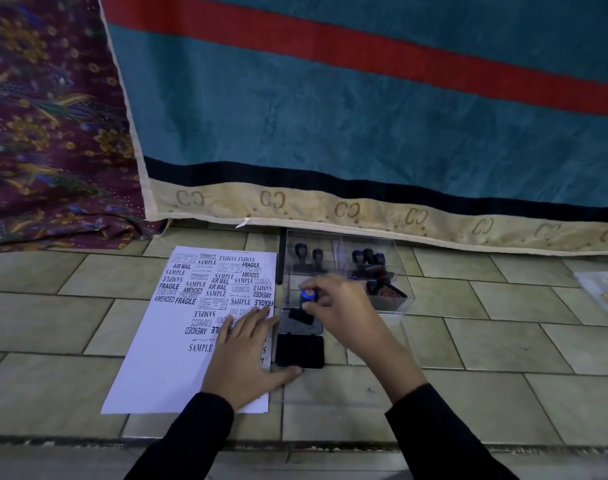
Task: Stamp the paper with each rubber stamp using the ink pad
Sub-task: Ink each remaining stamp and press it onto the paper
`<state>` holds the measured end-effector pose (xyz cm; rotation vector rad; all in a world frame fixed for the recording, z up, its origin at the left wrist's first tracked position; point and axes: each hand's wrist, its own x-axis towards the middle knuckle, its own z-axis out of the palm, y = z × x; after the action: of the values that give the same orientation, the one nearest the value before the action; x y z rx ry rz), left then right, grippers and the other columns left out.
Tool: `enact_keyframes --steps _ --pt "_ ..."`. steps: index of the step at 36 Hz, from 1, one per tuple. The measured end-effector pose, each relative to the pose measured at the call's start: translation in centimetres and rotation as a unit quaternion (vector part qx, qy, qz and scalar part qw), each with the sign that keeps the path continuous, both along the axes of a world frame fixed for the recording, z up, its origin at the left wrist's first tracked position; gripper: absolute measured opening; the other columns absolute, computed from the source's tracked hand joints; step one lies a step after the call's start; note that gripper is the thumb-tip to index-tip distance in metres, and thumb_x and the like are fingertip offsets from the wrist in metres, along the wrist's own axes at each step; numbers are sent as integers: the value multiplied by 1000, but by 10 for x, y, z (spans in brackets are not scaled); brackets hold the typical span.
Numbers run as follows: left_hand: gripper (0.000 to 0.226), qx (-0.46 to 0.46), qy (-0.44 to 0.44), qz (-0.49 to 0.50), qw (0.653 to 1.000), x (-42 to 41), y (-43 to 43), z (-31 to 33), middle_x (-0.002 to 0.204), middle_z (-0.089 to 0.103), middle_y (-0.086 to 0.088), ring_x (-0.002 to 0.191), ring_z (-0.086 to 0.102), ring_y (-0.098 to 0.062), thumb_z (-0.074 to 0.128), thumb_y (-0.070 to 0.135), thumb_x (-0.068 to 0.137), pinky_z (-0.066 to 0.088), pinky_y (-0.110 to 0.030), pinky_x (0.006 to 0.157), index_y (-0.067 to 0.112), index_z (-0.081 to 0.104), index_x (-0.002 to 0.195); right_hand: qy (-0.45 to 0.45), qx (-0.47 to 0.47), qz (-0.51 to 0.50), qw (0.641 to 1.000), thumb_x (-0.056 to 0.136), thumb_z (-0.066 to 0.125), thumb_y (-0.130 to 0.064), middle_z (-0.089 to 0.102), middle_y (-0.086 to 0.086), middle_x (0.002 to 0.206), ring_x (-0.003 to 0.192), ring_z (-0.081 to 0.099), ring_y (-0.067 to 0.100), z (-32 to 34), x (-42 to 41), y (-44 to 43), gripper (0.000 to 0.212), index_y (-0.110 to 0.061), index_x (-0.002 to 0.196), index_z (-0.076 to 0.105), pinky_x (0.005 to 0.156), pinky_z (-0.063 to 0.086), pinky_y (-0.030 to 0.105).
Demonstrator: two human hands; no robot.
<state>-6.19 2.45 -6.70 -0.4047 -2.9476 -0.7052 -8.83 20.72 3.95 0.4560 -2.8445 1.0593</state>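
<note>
My right hand (pixel 337 306) pinches the black rubber stamp with the blue cap (pixel 307 299) by its handle, with its base down on the far half of the open black ink pad case (pixel 299 351). At nine o'clock of the pad, my left hand (pixel 247 351) lies flat with fingers spread on the white paper sheet (pixel 157 368), which is printed SAMPLE, FRAGILE, AIR MAIL, EXPRESS, AMENDED, FAX OUT. At one o'clock a clear plastic box (pixel 392 306) holds more black-handled stamps (pixel 368 258). Beyond it, the beige border of a teal blanket (pixel 330 116) repeats "CC".

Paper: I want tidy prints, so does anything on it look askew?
Yes. On the paper, several prints, such as AMENDED and EXPRESS near its middle, are upside down beside upright ones, and some overlap.
</note>
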Motion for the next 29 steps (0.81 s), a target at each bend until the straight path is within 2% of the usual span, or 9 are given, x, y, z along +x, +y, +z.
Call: enact_keyframes --steps 4,9,16,29 --pt "98 -5 -3 1 1000 0 0 0 154 23 15 143 14 -3 43 89 61 0 -39 119 34 33 141 4 17 22 1000 80 68 -3 66 6 104 88 65 16 -16 15 1 28 -11 106 68 86 53 24" --pt "98 -6 -5 0 1000 0 0 0 155 21 16 143 11 -2 41 90 61 -1 -39 119 35 31 142 5 34 21 999 79 68 -5 66 7 103 87 64 18 -25 21 0 27 -10 106 68 83 55 31" --pt "98 0 -5 1 1000 0 0 -1 155 21 16 144 11 -3 43 89 61 -2 -38 119 35 31 142 -5 25 25 999 77 73 -12 63 6 107 93 63 18 -32 26 -3 30 -13 107 68 86 53 30" --pt "98 6 -8 2 1000 -1 0 -1 155 22 14 144 13 -5 44 89 61 -3 -38 119 35 32 142 17 30 20 999 79 71 -12 66 7 104 89 63 19 -34 27 -5 26 -10 106 69 83 53 28"
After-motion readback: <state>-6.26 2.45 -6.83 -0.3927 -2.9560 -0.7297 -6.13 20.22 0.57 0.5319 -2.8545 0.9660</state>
